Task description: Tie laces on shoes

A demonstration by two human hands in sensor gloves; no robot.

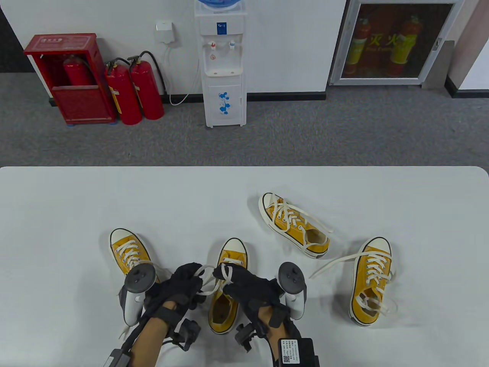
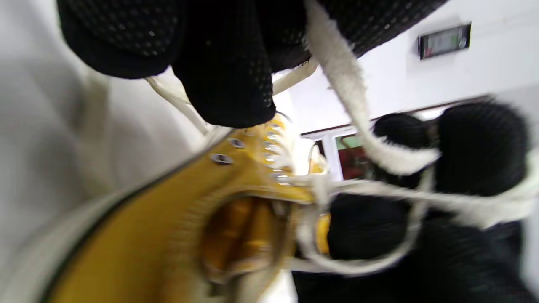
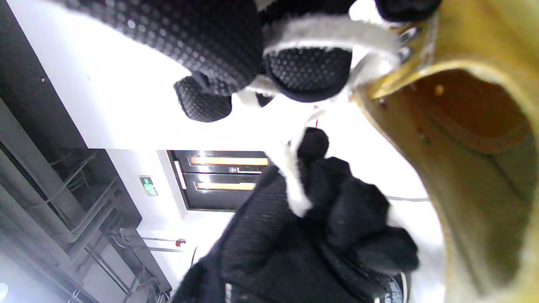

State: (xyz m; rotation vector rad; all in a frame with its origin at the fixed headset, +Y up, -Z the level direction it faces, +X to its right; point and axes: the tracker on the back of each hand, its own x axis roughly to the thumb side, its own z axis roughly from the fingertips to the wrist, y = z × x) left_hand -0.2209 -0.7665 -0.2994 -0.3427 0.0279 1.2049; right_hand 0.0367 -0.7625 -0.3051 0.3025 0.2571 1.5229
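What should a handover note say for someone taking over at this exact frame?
Left hand and right hand each pinch a lace of the middle shoe; its knot is not finished.
Left shoe: laces half hidden, tie state unclear.
Far shoe and right shoe: laces loose on the table.
Left to do: finish the middle shoe, then tie the loose ones.

This looks like an office or institutional building, likely a corridor or common area. Grey carpet (image 1: pixel 344 130) runs to a white wall, where a water dispenser (image 1: pixel 223 65) stands beside two red fire extinguishers (image 1: pixel 135 90) and a red extinguisher box (image 1: pixel 70 78). A glazed extinguisher cabinet (image 1: pixel 395 42) sits further along. A white bench (image 1: pixel 114 198) fills the foreground.
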